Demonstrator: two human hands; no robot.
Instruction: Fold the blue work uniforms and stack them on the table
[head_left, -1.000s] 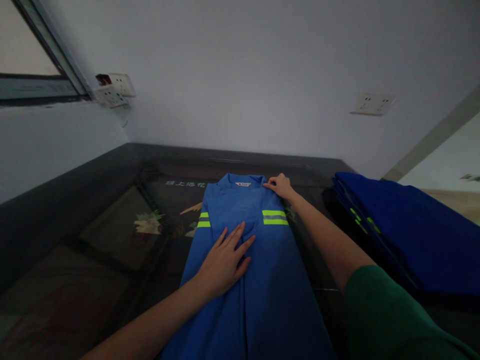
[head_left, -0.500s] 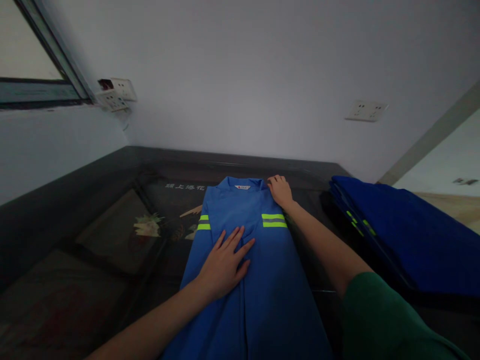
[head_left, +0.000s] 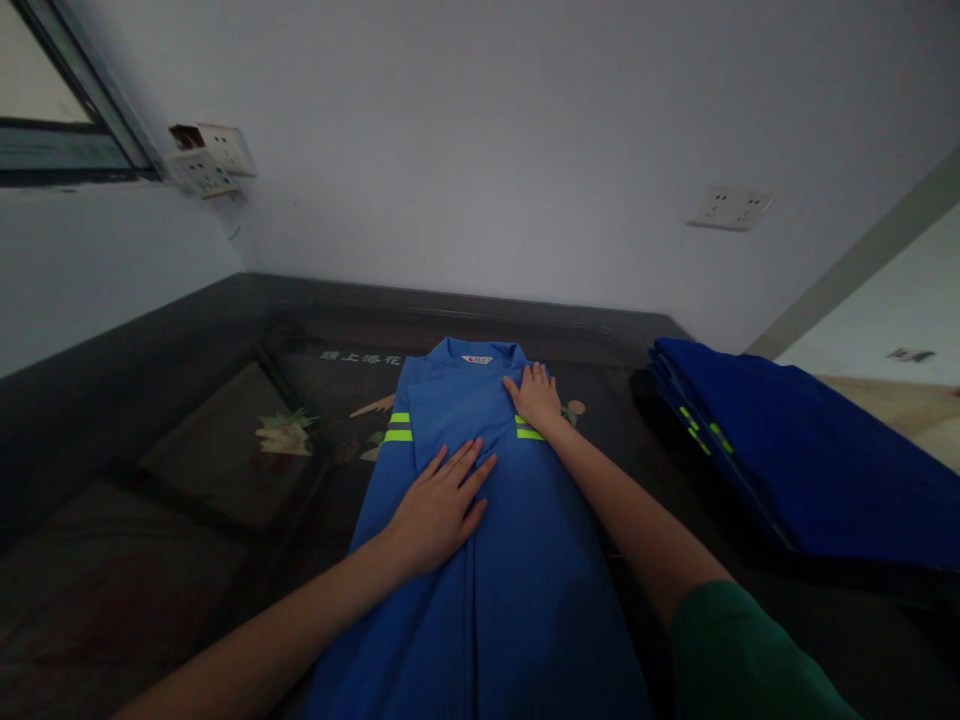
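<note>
A blue work jacket (head_left: 540,560) with yellow-green reflective bands lies lengthwise in front of me, its collar with a white label at the far end. My left hand (head_left: 433,510) rests flat on the middle of the jacket, fingers spread. On the right shoulder area, just above and partly over the reflective band (head_left: 400,428) pair's right-hand counterpart, my right hand (head_left: 535,397) lies flat with its fingers stretched toward the collar. Neither hand grips the cloth.
The jacket lies on a dark glossy table (head_left: 202,600) with a raised back edge and printed flowers. At the right sits a stack of folded darker blue garments (head_left: 810,460). Behind stands a pale wall with a socket plate (head_left: 731,208) and, at the left corner, more sockets (head_left: 206,172).
My right hand has moved from the jacket's outer shoulder edge inward onto the shoulder cloth and now lies flat. My left hand stays on the jacket. The view has shifted slightly.
</note>
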